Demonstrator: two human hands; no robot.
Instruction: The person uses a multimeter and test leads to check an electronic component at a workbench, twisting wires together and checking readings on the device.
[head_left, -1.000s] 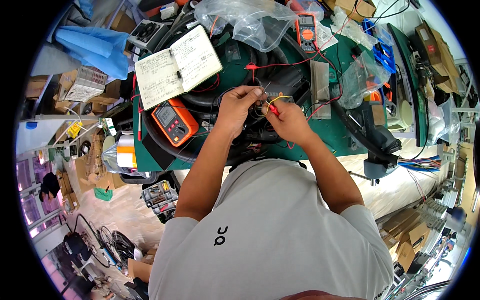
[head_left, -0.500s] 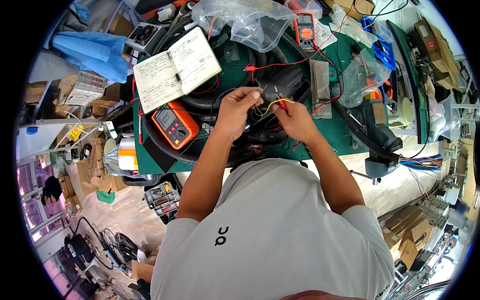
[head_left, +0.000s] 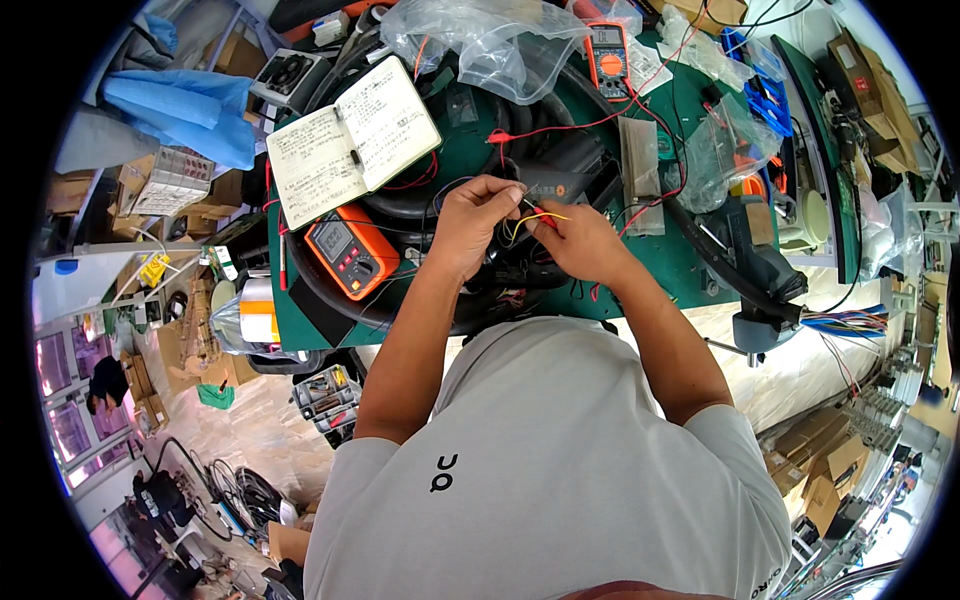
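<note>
Over the middle of the bench, my left hand [head_left: 470, 222] pinches thumb and forefinger together on something too small to make out. My right hand [head_left: 592, 245], just beside it, closes around a red test probe [head_left: 546, 223], with the probe's front end pointing toward my left fingertips. A thin yellow wire [head_left: 548, 213] loops between both hands. Beneath them lie thick black cables [head_left: 470, 312] and a dark box-shaped part [head_left: 565, 168]. An orange meter [head_left: 350, 250] lies left of my left forearm. A smaller orange multimeter [head_left: 608, 62] is at the back, with red leads.
An open notebook with handwriting [head_left: 390, 130] lies at the back left of the green bench [head_left: 700, 285]. Clear plastic bags [head_left: 490, 45] cover the far side. At the right, a thick cable ends in many coloured wires [head_left: 845, 321]. A tool tray [head_left: 328, 398] stands below the bench's left edge.
My right hand has shifted slightly left and down, and the red probe now reaches closer to my left fingertips. My left hand stays almost in place.
</note>
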